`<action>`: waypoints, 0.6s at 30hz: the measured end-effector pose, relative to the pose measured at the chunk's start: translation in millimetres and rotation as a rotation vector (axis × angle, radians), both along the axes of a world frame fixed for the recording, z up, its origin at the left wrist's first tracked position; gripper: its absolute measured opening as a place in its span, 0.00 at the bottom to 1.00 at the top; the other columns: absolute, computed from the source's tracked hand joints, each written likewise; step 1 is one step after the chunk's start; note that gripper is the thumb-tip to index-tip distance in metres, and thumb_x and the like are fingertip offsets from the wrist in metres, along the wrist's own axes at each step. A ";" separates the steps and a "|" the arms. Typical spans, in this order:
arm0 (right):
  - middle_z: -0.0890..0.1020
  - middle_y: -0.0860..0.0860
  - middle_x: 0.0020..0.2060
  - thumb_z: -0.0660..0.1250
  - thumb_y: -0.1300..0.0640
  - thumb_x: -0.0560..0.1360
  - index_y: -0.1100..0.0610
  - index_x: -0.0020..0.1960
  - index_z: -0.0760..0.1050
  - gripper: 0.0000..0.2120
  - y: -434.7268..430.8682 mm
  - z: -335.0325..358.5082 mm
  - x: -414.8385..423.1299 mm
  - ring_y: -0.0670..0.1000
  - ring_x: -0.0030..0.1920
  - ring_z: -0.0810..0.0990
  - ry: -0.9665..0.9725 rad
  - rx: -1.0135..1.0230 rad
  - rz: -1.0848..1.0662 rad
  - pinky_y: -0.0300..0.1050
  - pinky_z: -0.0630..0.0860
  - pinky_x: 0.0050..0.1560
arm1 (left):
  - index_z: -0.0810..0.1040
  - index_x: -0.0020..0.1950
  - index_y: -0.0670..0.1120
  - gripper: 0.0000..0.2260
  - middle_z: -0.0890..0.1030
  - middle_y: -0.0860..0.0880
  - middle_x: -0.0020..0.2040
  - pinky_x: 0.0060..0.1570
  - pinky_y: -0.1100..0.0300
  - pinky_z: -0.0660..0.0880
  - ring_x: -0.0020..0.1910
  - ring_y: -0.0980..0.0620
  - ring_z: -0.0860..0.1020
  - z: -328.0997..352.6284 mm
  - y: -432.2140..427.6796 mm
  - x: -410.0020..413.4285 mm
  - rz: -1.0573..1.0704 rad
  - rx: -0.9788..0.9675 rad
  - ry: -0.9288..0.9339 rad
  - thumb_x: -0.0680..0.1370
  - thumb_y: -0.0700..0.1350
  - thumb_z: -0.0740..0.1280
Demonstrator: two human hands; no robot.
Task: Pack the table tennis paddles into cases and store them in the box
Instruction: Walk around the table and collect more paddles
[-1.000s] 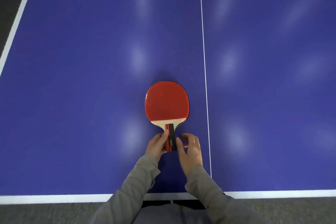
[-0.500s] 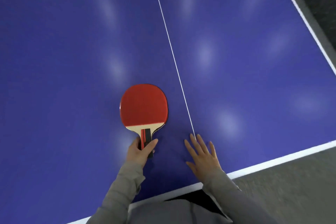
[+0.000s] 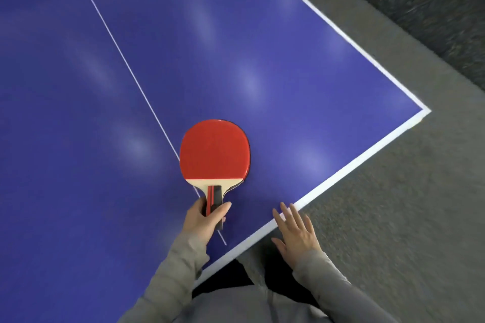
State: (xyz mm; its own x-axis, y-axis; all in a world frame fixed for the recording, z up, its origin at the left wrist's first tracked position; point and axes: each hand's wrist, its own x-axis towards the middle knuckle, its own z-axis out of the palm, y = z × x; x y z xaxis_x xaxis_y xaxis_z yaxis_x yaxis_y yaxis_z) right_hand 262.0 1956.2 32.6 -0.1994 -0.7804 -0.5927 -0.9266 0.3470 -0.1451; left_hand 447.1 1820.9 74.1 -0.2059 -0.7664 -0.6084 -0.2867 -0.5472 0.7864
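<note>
One wide-angle camera, worn on the head, looks steeply down from the near edge of the desk [image 3: 301, 55] — close over the surface, turned toward its near right corner, with grey floor [image 3: 409, 217] filling the frame's right side.

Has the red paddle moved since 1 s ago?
Yes. The red-faced wooden table tennis paddle, in the left hand, was left of the white centre line; now it overlaps it, shifted right.
</note>
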 end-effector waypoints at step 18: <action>0.54 0.48 0.76 0.53 0.41 0.79 0.48 0.77 0.47 0.31 258.6 -30.6 -258.0 0.50 0.77 0.49 -0.045 0.319 -0.612 0.56 0.49 0.75 | 0.79 0.43 0.46 0.04 0.79 0.56 0.28 0.28 0.68 0.73 0.29 0.56 0.79 30.2 122.8 -325.4 -0.457 -0.006 0.037 0.72 0.40 0.72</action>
